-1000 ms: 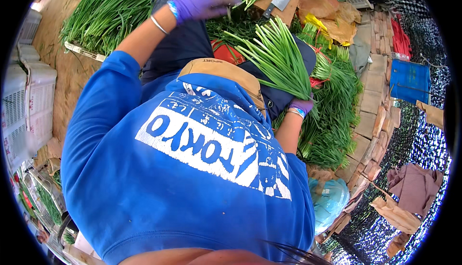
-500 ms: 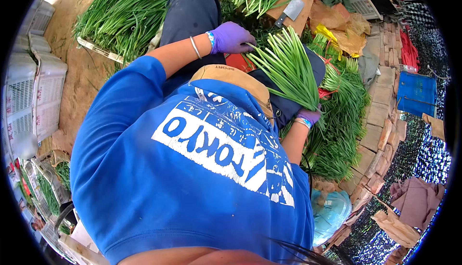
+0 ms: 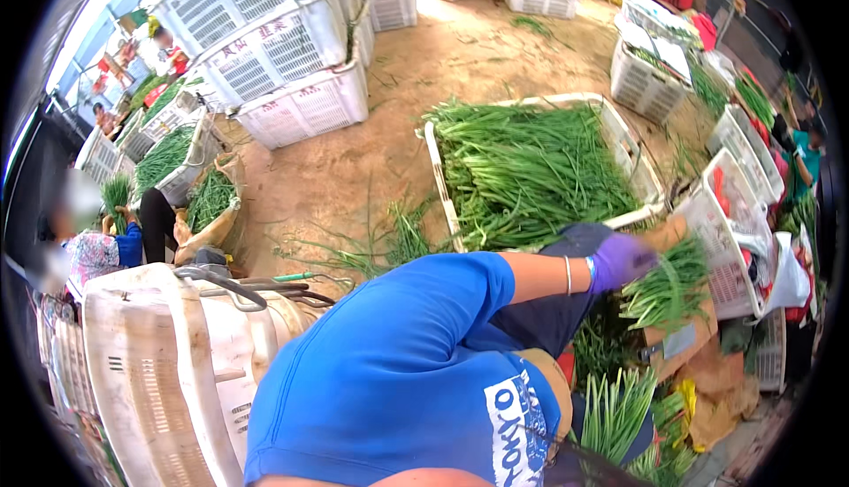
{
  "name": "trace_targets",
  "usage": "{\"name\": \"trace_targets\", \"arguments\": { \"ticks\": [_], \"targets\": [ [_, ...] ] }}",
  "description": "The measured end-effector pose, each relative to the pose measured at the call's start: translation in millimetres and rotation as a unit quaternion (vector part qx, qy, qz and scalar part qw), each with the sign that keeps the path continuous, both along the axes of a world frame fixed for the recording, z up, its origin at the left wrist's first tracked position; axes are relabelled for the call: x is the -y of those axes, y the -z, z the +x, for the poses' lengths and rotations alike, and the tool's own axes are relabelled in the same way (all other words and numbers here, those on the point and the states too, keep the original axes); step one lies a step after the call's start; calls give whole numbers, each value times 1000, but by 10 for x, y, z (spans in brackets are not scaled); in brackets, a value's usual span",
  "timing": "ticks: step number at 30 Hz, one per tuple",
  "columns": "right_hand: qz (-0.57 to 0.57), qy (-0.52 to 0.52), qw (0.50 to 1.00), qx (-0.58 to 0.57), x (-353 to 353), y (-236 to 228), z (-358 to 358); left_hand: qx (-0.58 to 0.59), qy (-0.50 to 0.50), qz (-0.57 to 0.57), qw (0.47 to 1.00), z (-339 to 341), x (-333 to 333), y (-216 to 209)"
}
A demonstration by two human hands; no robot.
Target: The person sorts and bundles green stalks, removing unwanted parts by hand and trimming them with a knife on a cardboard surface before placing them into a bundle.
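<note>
My left hand (image 3: pixel 619 261) wears a purple glove, with a bracelet at the wrist. It reaches forward over a bunch of green chives (image 3: pixel 669 285) lying on a wooden board (image 3: pixel 699 345). Motion smears its fingers, so whether they grip any stalks is unclear. Beside that bunch, a cleaver (image 3: pixel 679 342) rests on the board. Another chive bunch (image 3: pixel 619 412) lies across my lap, white stem ends and green leaves visible. My right hand is out of view.
Ahead stands a white plastic crate (image 3: pixel 630 146) heaped with chives. Stacked white crates (image 3: pixel 274 53) rise at the far left, and a large whitish crate (image 3: pixel 133 345) is close on my left. A co-worker (image 3: pixel 106 248) sits at left, holding greens. Loose chives litter the floor.
My head has turned left, bringing the crates and floor into view. My left hand has moved from near the lap bunch to the chives on the board. My right hand has left the view.
</note>
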State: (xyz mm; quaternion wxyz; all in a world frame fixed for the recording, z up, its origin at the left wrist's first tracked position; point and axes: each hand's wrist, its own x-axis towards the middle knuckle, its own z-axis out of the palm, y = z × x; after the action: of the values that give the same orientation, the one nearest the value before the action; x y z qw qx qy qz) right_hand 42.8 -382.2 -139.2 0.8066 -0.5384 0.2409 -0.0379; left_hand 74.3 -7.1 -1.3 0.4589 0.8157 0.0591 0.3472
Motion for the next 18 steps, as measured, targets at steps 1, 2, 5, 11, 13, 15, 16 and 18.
{"name": "trace_targets", "arguments": {
  "ticks": [1,2,5,11,13,15,16,18],
  "targets": [
    [-7,-12,1000,0,-58,9,31,14,-40,-200,979,9,-149,-113],
    [-8,-20,1000,-4,-87,-15,69,96,-43,-355,929,30,-339,-212],
    [-13,-30,999,-4,-55,10,74,166,-70,-350,919,149,-734,-355],
    [26,37,999,4,788,73,-150,182,-15,-339,923,405,-645,-112],
    [72,54,996,13,791,104,-167,220,25,-369,903,396,-716,-179],
    [114,77,990,22,722,132,-175,180,8,-398,900,630,-771,-59],
    [133,87,987,22,689,160,-187,193,14,-387,902,732,-688,-18],
    [113,101,988,24,527,37,-245,223,18,-354,908,922,-399,6]
  ]
}}
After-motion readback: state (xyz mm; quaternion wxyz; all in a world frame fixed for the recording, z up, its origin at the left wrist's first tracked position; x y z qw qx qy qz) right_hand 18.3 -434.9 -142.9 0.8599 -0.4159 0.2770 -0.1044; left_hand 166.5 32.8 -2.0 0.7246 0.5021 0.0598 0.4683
